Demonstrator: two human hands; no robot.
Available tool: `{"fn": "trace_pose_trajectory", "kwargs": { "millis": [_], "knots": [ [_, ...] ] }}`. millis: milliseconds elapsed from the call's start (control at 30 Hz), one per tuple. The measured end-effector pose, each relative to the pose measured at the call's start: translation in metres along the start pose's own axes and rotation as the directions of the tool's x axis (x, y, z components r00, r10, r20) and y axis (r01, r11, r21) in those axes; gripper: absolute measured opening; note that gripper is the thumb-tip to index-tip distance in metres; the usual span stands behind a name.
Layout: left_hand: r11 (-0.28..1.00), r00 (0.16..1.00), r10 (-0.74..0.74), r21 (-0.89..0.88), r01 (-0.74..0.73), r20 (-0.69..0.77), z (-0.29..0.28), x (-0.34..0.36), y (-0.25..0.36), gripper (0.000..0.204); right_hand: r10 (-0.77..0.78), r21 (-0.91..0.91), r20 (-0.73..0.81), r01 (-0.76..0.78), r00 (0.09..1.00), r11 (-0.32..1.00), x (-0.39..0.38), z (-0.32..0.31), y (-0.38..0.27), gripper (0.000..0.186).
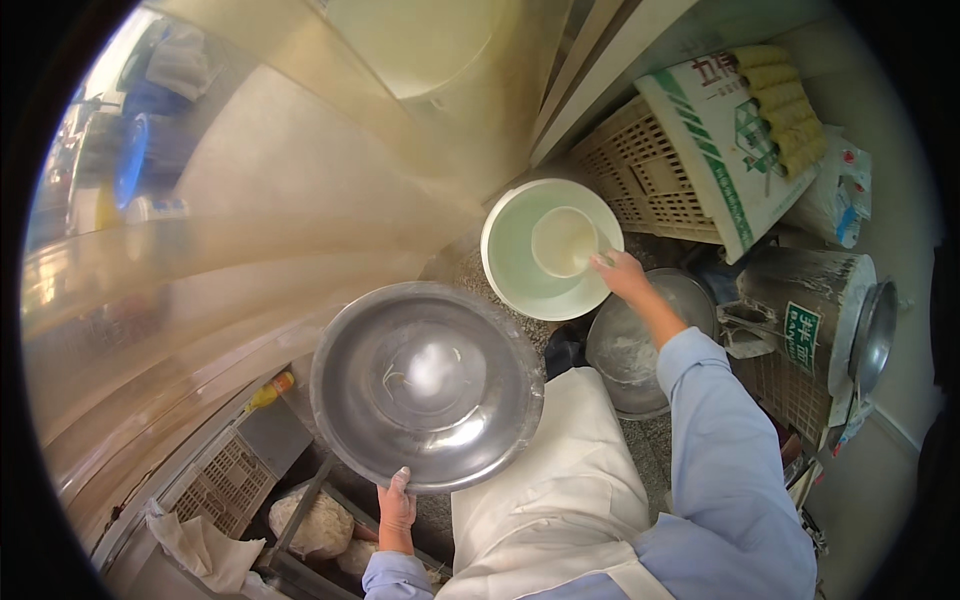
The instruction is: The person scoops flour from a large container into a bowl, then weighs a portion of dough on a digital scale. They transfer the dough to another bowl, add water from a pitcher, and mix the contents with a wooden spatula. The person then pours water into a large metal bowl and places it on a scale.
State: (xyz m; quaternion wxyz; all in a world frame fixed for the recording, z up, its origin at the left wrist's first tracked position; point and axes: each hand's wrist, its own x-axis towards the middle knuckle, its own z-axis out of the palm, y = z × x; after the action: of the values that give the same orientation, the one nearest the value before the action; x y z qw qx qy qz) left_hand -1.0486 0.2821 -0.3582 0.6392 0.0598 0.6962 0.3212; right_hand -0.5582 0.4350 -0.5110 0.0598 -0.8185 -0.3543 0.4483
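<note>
My left hand point(397, 510) grips the near rim of a wide, shiny steel basin point(350, 370), thumb over the edge. A small white patch lies at the bottom of the basin, perhaps powder or glare. To the right, my right hand point(622, 275) reaches into a white bucket point(498, 240) on the floor. Its fingers are closed on the edge of a pale, round scoop point(562, 238) held within the bucket's mouth. Whether the scoop holds anything is hard to tell. The basin hangs in front of my white apron point(550, 470), apart from the bucket.
A flour-dusted round metal pan point(640, 350) lies under my right arm. Beige crates point(635, 165) and a printed white sack point(715, 130) stand at the far right, above a metal machine point(800, 310). Clear plastic curtains point(300, 180) hang at the left. A crate point(220, 485) sits lower left.
</note>
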Motion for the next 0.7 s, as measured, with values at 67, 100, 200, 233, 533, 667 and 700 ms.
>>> {"fn": "trace_pose_trajectory", "kwargs": {
  "millis": [67, 100, 200, 233, 533, 667, 700],
  "knots": [
    [1.000, 0.999, 0.012, -0.011, -0.012, 0.039, -0.001, 0.022, -0.012, 0.049, 0.025, -0.301, -0.093, -0.052, 0.995, 0.952, 0.028, 0.038, -0.007, 0.045],
    [1.000, 1.000, -0.015, -0.003, 0.015, 0.019, 0.000, 0.034, -0.016, 0.049, 0.012, -0.378, -0.137, -0.064, 0.991, 0.923, 0.038, 0.055, -0.012, 0.044],
    [0.998, 0.998, -0.066, -0.012, 0.066, 0.003, 0.003, 0.065, -0.029, 0.049, -0.036, -0.511, -0.138, -0.041, 0.990, 0.858, 0.064, 0.089, -0.018, 0.040],
    [0.997, 0.997, -0.074, -0.026, 0.075, 0.004, 0.005, 0.074, -0.033, 0.049, -0.055, -0.549, -0.127, -0.024, 0.990, 0.836, 0.072, 0.098, -0.019, 0.039],
    [0.994, 0.994, -0.108, -0.031, 0.107, -0.031, 0.000, 0.122, -0.058, 0.047, -0.154, -0.715, -0.138, 0.009, 0.978, 0.699, 0.112, 0.174, 0.000, 0.033],
    [0.987, 0.991, -0.136, -0.080, 0.137, 0.018, 0.006, 0.127, -0.063, 0.047, -0.182, -0.713, -0.122, 0.041, 0.976, 0.700, 0.125, 0.188, 0.006, 0.032],
    [0.986, 0.988, -0.154, -0.067, 0.153, 0.001, 0.007, 0.128, -0.063, 0.049, -0.186, -0.709, -0.116, 0.050, 0.976, 0.703, 0.127, 0.191, 0.007, 0.033]
  ]
}}
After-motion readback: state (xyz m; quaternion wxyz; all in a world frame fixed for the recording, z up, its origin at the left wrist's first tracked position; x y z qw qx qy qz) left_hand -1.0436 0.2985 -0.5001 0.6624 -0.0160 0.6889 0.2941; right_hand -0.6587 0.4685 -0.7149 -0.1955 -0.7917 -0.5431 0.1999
